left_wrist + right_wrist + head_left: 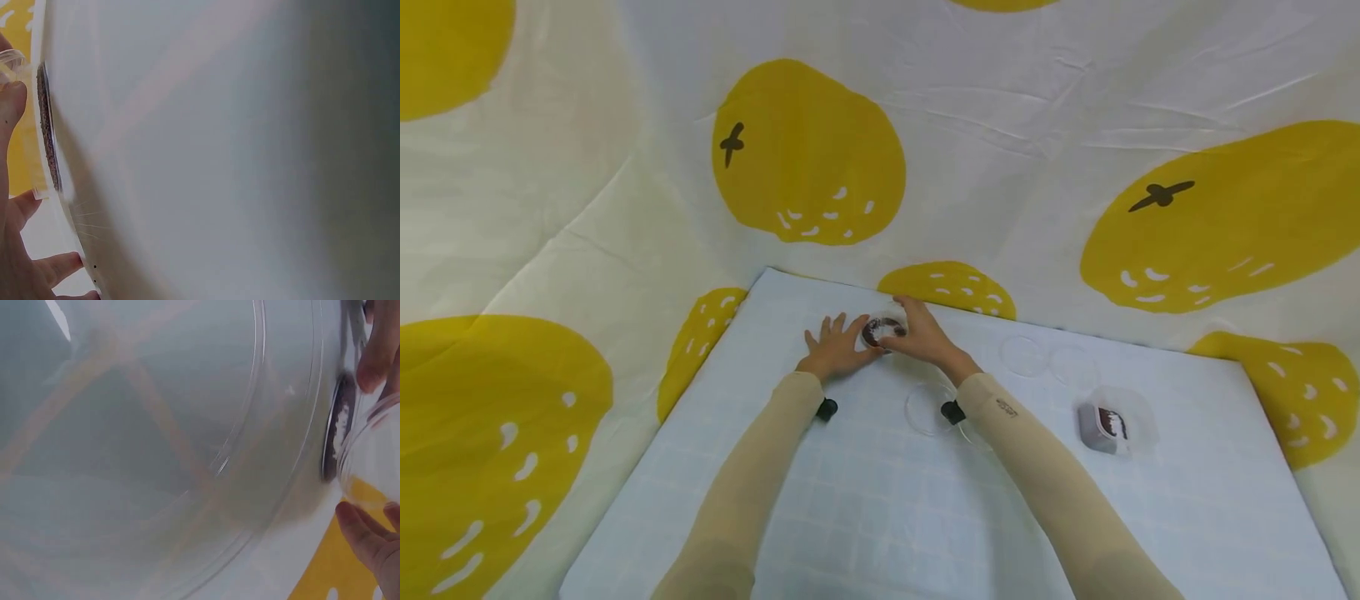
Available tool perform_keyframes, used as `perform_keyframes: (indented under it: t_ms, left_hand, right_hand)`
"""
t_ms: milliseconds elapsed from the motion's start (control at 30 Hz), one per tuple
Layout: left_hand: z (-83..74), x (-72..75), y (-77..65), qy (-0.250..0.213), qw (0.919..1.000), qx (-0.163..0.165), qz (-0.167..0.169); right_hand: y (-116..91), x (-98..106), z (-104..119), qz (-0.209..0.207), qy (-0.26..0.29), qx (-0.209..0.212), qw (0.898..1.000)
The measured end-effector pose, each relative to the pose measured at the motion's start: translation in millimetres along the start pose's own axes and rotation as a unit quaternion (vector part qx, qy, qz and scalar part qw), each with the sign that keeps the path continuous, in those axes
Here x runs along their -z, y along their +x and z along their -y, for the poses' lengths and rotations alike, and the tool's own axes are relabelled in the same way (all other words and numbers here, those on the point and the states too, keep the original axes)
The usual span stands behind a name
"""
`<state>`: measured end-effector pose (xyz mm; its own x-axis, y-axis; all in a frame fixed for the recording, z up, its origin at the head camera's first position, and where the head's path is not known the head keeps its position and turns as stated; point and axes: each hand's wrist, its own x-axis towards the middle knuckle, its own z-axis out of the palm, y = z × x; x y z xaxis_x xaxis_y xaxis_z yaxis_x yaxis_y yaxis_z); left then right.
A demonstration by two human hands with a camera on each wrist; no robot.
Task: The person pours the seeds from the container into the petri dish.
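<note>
At the far edge of the table, both hands meet around a clear round plastic container (pixel 378 456). Close by it is a dark brown round disc (pixel 872 332) with white markings, its thin edge visible in the left wrist view. My left hand (pixel 841 350) holds the container's left side between thumb and index finger, the other fingers spread out. From the right, my right hand (pixel 925 333) grips it between thumb and fingers. In the right wrist view its fingertips (pixel 353 519) sit at the container's rim.
Several clear rings lie on the pale blue tablecloth (pixel 850 517), one clear ring (pixel 907 410) near the right wrist and another clear ring (pixel 1002 354) farther right. A clear bowl (pixel 1144 417) stands around a grey block (pixel 1090 427) with a dark, white-marked face. Patterned fabric (pixel 985 167) hangs behind.
</note>
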<state>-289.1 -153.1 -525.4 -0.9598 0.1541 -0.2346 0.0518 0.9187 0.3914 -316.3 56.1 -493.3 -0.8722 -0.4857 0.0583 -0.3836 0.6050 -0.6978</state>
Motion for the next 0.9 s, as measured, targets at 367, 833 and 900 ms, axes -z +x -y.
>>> perform_keyframes:
  t_ms: [367,833,900]
  left_hand:
    - [0.6,1.8,0.1,-0.007,1.0,-0.002,-0.003]
    - [1.3,5.9,-3.3,-0.005,0.9998,-0.003,0.019]
    - [1.4,6.2,-2.6,0.0,0.9998,-0.004,0.021]
  right_hand:
    - [7,-8,6,0.029,-0.03,-0.016,0.999]
    - [17,-15,17,0.052,-0.122,-0.041,0.99]
    - [18,-16,19,0.055,-0.136,-0.042,0.988]
